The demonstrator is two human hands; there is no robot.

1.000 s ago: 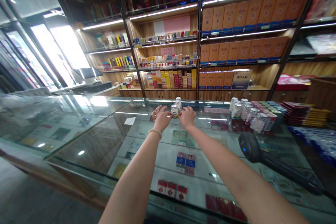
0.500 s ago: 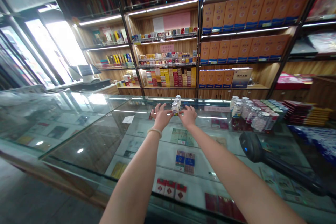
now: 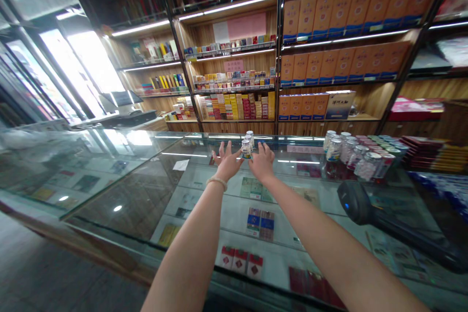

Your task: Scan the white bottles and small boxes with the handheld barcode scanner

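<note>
Small white-capped jars [image 3: 246,148] stand one behind another near the far edge of the glass counter [image 3: 146,190]. My left hand [image 3: 227,162], with a pale bracelet at the wrist, is at the left side of the front jar, fingers spread and the thumb close to it. On the jar's right side is my right hand [image 3: 262,161], its fingers apart and partly raised. Neither hand is wrapped round a jar; whether the fingertips touch it is too small to tell. Cigarette packs [image 3: 260,224] lie beneath the glass.
A black barcode scanner [image 3: 354,202] rests at the right of the counter. Behind it stands a group of similar jars [image 3: 367,165], beside stacked red and gold packs [image 3: 420,153]. A white paper slip [image 3: 181,165] lies left of my hands. Stocked shelves [image 3: 234,124] line the back wall.
The fingers of both hands have opened a little around the front jar. That jar now stands closer to the one behind it. The view has shifted slightly.
</note>
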